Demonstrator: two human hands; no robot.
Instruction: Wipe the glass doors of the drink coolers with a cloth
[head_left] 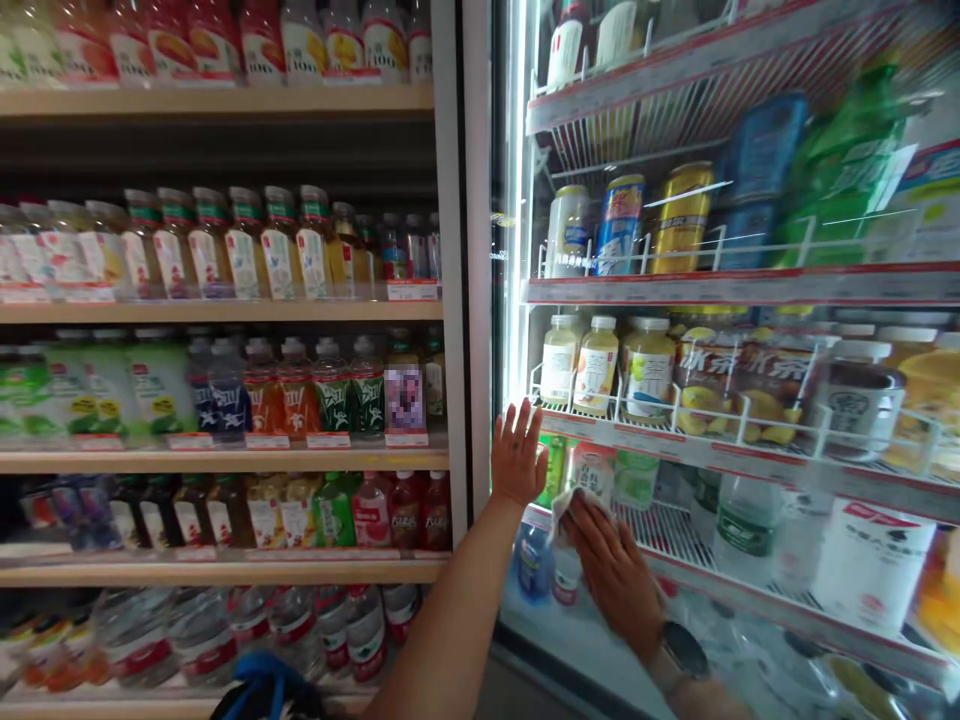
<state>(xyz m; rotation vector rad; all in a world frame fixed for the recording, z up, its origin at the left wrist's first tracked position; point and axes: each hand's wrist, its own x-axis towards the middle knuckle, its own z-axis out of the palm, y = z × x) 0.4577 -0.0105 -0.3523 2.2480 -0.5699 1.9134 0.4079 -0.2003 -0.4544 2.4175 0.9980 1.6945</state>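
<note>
My left hand [519, 456] lies with spread fingers against the left side of the glass fridge door [517, 610], near its frame. Nothing is in it. Lower and to the right, my right hand [611, 570] presses a white cloth [576, 503] flat against the glass, its fingers stretched over the cloth. A dark watch [684, 648] is on the right wrist. Behind the glass, close to the hands, stand a green drink container [553, 465] and a blue-labelled bottle [533, 562].
Left of the fridge, open shelves [225, 460] carry rows of bottled drinks. Wire racks [660, 435] inside the fridge hold cans, bottles and cartons. A vertical frame post [469, 250] divides the two. Something blue and black [266, 680] shows at the bottom edge.
</note>
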